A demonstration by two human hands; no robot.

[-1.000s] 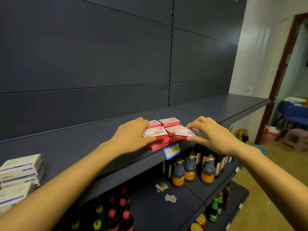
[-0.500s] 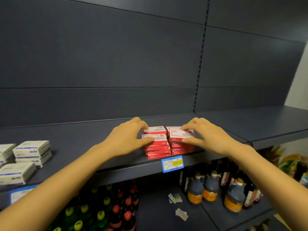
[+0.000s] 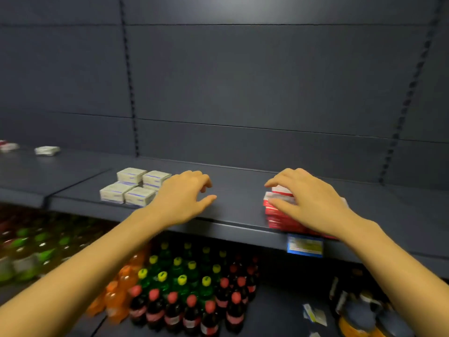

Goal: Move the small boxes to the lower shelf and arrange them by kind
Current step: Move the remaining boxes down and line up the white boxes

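Reaching over a dark matte shelf (image 3: 238, 203), the right hand (image 3: 313, 203) grips stacked red cardboard boxes (image 3: 275, 210) with curled fingers (image 3: 279, 179); the left hand (image 3: 182, 200) hovers relaxed, empty.

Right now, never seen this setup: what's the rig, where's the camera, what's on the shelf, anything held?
No machine here: a person's two bare hands, filmed by one wide-angle camera worn on the head, looking forward and down. The dark shelf carries white boxes at left and a stack of red boxes at right, above a blue price tag. The right hand curls over the red stack, thumb against its side. The left hand hovers between the groups, loosely curled, holding nothing. On the shelf below stand bottles.
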